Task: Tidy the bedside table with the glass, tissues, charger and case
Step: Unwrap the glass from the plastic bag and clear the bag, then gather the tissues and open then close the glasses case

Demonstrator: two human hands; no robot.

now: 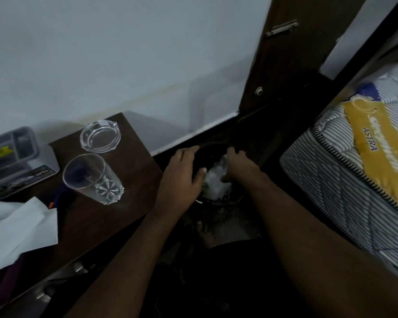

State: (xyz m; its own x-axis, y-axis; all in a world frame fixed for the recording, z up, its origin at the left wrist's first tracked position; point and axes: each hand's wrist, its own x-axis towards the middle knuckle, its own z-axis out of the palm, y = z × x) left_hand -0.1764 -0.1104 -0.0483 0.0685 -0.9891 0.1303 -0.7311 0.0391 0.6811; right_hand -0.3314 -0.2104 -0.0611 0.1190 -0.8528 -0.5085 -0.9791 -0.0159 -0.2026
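tissues [216, 180], crumpled, go down into the dark bin [218, 198]: our right hand [238, 165] grips them, our left hand [182, 173] steadies its rim so nothing spills out.

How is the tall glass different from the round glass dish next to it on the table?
The drinking glass is tall and narrow, while the glass ashtray is low, wide and flat. The drinking glass has a cut star pattern at its base; the ashtray has notches in its thick rim. The ashtray sits nearer the wall, the drinking glass nearer the person. Both are clear glass, look empty, and stand upright on the dark wooden bedside table.
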